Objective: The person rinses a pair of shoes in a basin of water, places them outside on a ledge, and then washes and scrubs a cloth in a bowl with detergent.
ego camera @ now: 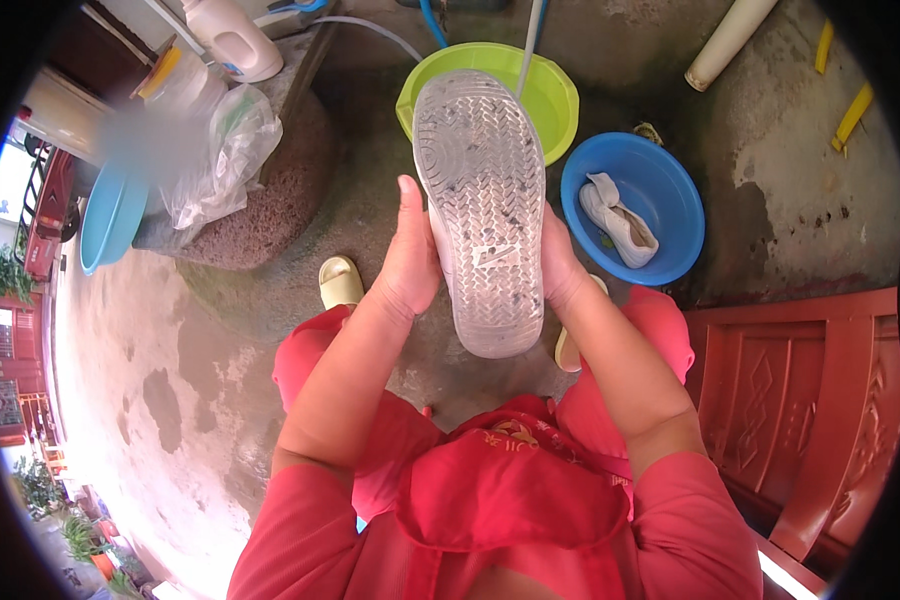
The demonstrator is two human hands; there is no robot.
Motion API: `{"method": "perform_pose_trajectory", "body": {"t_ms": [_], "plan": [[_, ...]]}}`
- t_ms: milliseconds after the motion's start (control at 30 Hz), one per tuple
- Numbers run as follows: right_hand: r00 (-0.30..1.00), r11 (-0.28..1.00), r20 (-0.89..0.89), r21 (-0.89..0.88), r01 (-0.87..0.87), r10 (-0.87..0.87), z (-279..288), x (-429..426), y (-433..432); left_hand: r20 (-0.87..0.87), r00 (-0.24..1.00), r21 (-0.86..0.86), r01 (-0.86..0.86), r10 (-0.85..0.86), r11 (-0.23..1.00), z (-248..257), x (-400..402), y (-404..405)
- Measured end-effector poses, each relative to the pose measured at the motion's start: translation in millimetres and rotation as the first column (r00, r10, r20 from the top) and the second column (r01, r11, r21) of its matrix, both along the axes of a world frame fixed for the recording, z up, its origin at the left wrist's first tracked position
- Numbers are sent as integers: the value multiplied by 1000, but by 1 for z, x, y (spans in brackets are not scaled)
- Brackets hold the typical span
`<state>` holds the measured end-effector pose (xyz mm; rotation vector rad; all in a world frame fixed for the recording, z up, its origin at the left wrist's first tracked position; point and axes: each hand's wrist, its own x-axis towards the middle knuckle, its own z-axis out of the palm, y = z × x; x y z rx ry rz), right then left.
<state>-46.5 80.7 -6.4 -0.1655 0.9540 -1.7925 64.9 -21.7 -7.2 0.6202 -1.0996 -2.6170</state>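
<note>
A shoe [487,210] is held up with its worn, pale rubber sole facing me, dark specks caught in its zigzag tread. My left hand [412,255] grips one side with the thumb pointing up, and my right hand [559,259] grips the other side; its fingers are partly hidden behind the shoe. Beyond the shoe stands a lime-green basin [562,112] with liquid in it, partly covered by the sole. To the right, a white shoe [621,221] lies in a blue plastic basin [686,217].
A stone ledge [270,210] at the left carries a clear plastic bag [229,150] and a pinkish jug [232,37]. A light-blue basin [112,217] leans beside it. A carved red wooden door [780,397] is at the right, a pale pipe [727,45] at the upper right.
</note>
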Motion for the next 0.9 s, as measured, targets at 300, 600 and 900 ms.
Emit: {"method": "perform_pose_trajectory", "body": {"t_ms": [300,600,900], "plan": [[979,976,120,-162,-142,163,-19,-7,-1,34,996,31,-86,85,996,-2,-2,-6],[988,990,104,-101,-101,111,-16,3,-1,12,964,114,-264,265,958,-7,-6,2],[975,981,214,-194,-14,57,-5,15,4,262,903,-206,-291,339,934,-28,-15,9]]}}
